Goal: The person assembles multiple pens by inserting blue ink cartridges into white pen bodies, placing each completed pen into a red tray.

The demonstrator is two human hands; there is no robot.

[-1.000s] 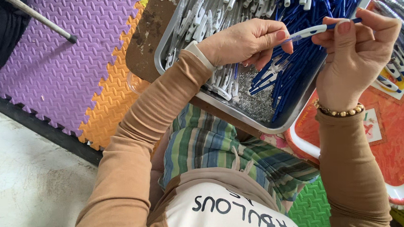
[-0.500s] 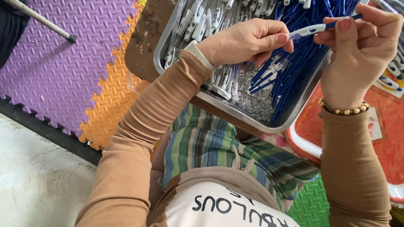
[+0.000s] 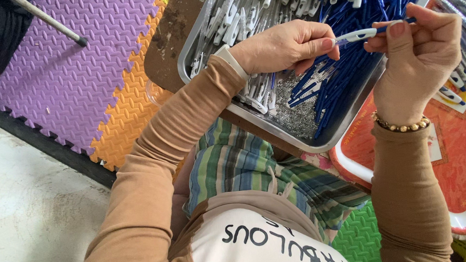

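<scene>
Pen [image 3: 363, 33] pinched between both hands, over tray [image 3: 275, 127].

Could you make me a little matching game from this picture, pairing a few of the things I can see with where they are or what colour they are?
Things:
1. pen
2. metal tray
3. bead bracelet
4. foam mat

Descriptions:
A. purple, on the floor
B. on the right wrist
C. held between the left hand and the right hand
D. holds blue and white pen parts

Pairs: 1-C, 2-D, 3-B, 4-A
</scene>
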